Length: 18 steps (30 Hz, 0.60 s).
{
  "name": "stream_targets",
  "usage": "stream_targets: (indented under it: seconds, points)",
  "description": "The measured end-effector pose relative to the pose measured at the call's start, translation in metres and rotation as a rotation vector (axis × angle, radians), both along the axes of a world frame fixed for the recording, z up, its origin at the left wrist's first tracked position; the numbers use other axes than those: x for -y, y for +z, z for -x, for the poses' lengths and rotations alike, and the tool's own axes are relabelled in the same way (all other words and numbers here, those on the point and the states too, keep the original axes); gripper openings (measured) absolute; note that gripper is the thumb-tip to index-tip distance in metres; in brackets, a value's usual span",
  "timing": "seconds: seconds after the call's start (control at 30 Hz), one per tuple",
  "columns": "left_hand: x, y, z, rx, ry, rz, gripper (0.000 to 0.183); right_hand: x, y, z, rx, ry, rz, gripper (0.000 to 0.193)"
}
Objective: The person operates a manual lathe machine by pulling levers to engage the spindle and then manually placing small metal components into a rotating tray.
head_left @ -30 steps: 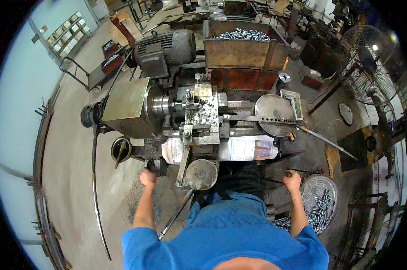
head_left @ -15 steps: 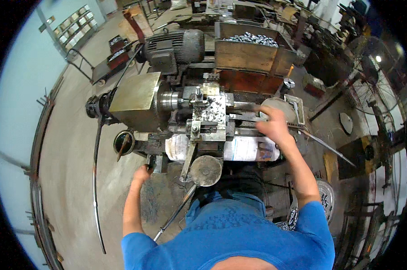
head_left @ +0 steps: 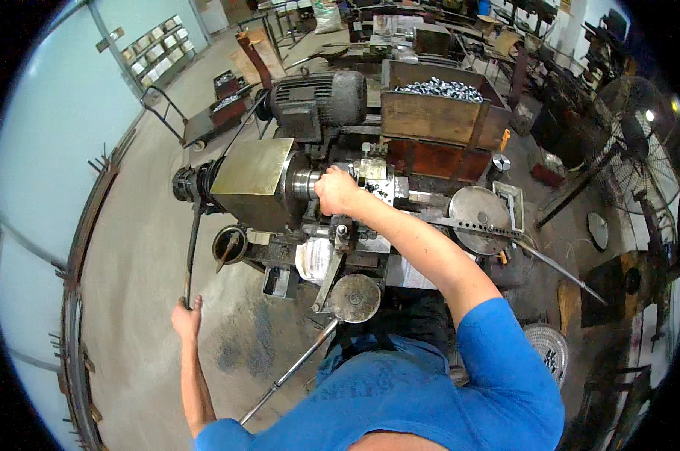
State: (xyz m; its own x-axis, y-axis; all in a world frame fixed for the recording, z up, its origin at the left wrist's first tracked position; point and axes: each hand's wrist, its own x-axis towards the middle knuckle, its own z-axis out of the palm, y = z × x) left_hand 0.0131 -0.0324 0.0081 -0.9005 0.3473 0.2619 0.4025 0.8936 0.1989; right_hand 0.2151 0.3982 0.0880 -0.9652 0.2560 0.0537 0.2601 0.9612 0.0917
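My left hand (head_left: 186, 319) is closed around the lower end of a long metal lever (head_left: 192, 255), which hangs from the left end of a lathe-like machine (head_left: 253, 173). My right hand (head_left: 335, 192) reaches across the machine to the shiny round chuck (head_left: 302, 184). Its fingers are bent in at the chuck's face, and whatever they hold is hidden. Just right of that hand lies the tool slide (head_left: 380, 190), sprinkled with dark chips. My right forearm covers part of the slide and the bed.
Behind the machine are an electric motor (head_left: 321, 99) and a wooden bin (head_left: 437, 113) with small shiny metal parts. A dark pot (head_left: 229, 244) and an open metal box (head_left: 280, 282) sit at the front left. A round weight (head_left: 355, 298) and a slanting rod (head_left: 291, 368) stand near my body.
My left hand has left the small metal box and moved left onto the lever. My right hand has swung left from the slide's right side to the chuck. The view has shifted slightly.
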Motion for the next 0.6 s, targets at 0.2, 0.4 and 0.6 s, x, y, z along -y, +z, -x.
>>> stream_targets:
  seconds: [0.2,0.4,0.6]
  points:
    - [-0.005,-0.014,-0.02,-0.172,-0.135,0.005,0.04,0.002,-0.001,-0.004,-0.041,0.003,-0.022,0.018]
    - [-0.019,0.004,-0.006,0.622,-0.17,-0.42,0.02,-0.007,0.056,-0.047,-0.183,0.02,-0.148,0.025]
    - [-0.028,-0.014,0.011,0.704,-0.265,-0.533,0.017,-0.1,0.113,-0.112,-0.681,-0.338,-0.267,0.051]
